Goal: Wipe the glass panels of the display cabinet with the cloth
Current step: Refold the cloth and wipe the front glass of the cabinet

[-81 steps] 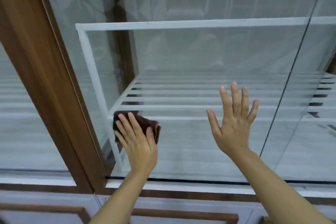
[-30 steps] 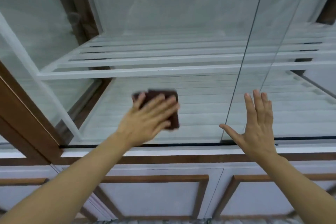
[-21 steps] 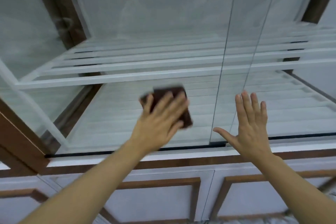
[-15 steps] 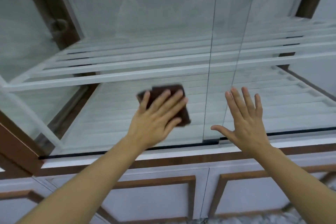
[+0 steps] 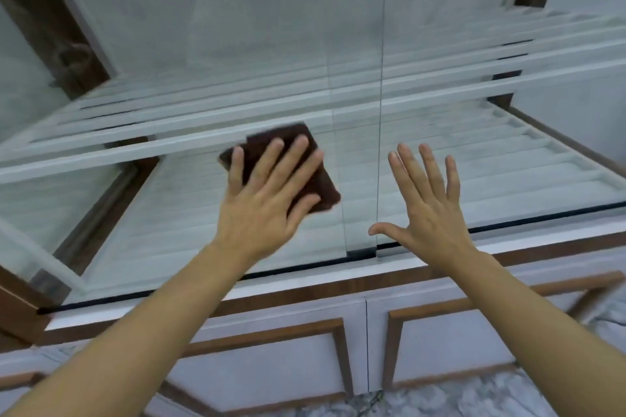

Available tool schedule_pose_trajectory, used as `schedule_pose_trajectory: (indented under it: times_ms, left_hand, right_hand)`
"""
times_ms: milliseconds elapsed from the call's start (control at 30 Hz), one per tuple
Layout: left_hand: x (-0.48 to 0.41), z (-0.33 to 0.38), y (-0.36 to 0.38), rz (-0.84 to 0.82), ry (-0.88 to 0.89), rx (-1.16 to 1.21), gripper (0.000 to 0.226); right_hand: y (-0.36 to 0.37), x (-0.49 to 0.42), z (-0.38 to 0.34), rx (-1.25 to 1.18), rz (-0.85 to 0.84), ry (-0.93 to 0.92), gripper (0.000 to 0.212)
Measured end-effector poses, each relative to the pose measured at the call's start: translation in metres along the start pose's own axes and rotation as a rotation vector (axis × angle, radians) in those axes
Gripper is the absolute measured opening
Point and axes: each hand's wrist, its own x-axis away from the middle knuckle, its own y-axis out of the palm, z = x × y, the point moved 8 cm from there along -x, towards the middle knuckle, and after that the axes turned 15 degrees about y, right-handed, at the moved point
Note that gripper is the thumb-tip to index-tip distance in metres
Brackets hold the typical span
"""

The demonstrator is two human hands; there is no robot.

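Head view: left hand (image 5: pixel 261 210) fingers (image 5: pixel 271 162) spread flat, pressing tilted, near-square cloth (image 5: pixel 323 184) on glass panel (image 5: pixel 203 27); right hand (image 5: pixel 430 213) fingers splayed.

Cloth (image 5: pixel 321 183) on glass panel (image 5: pixel 237 27) under L hand (image 5: pixel 264 210); R hand (image 5: pixel 430 217) to its right, past panel seam (image 5: pixel 381 78); shelf (image 5: pixel 203 134) behind glass.

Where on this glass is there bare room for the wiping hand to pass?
Open glass lies left of the cloth, down to the bottom rail, and above it. It is tight on the right: the panel seam and the spread right hand sit just beside the cloth, pressed by the left hand.
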Motion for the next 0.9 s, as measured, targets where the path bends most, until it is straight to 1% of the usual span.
schedule_pose_trajectory:
  times_ms: [33,100,167,200,233,300,333,433,500,533,600,767,833,900]
  left_hand:
    - [-0.031,-0.027,-0.015,0.065,-0.140,0.020,0.068]
    - [-0.086,-0.070,-0.041,0.161,-0.361,0.025,0.064]
    - [-0.115,-0.086,-0.054,0.206,-0.488,-0.033,0.063]
    - [-0.119,-0.082,-0.053,0.212,-0.501,-0.048,0.063]
    - [-0.115,-0.070,-0.047,0.212,-0.485,-0.040,0.063]
    - [-0.090,-0.024,-0.022,0.176,-0.387,0.039,0.064]
    - [-0.069,0.006,-0.006,0.128,-0.316,0.086,0.066]
    - [0.020,0.101,0.046,-0.104,-0.074,0.149,0.074]
    - [0.061,0.131,0.062,-0.198,-0.028,0.168,0.074]
    - [0.063,0.132,0.063,-0.200,-0.041,0.170,0.071]
    - [0.038,0.114,0.056,-0.152,-0.060,0.142,0.067]
    - [-0.090,0.027,0.002,0.030,-0.128,0.094,0.062]
    - [-0.141,-0.006,-0.024,0.082,-0.141,0.055,0.060]
    - [-0.185,-0.032,-0.044,0.095,-0.150,0.001,0.060]
  right_hand:
    - [0.002,0.001,0.004,0.003,-0.009,0.019,0.115]
    - [0.005,0.005,0.014,-0.003,-0.028,0.056,0.120]
    - [0.009,0.010,0.020,0.004,-0.035,0.070,0.125]
    - [0.010,0.012,0.021,0.011,-0.032,0.069,0.126]
    - [0.011,0.013,0.023,0.017,-0.024,0.065,0.124]
    - [0.009,0.015,0.025,0.026,-0.002,0.055,0.116]
    - [0.009,0.017,0.025,0.024,0.004,0.049,0.111]
    - [0.008,0.027,0.029,-0.023,0.001,0.075,0.095]
    - [0.006,0.033,0.029,-0.072,0.005,0.101,0.085]
    - [0.001,0.034,0.028,-0.094,0.016,0.105,0.079]
    - [-0.012,0.025,0.026,-0.121,0.039,0.112,0.069]
    - [-0.069,-0.037,0.022,-0.179,0.105,0.144,0.060]
    - [-0.094,-0.067,0.028,-0.174,0.135,0.171,0.059]
    - [-0.119,-0.095,0.035,-0.161,0.171,0.178,0.057]
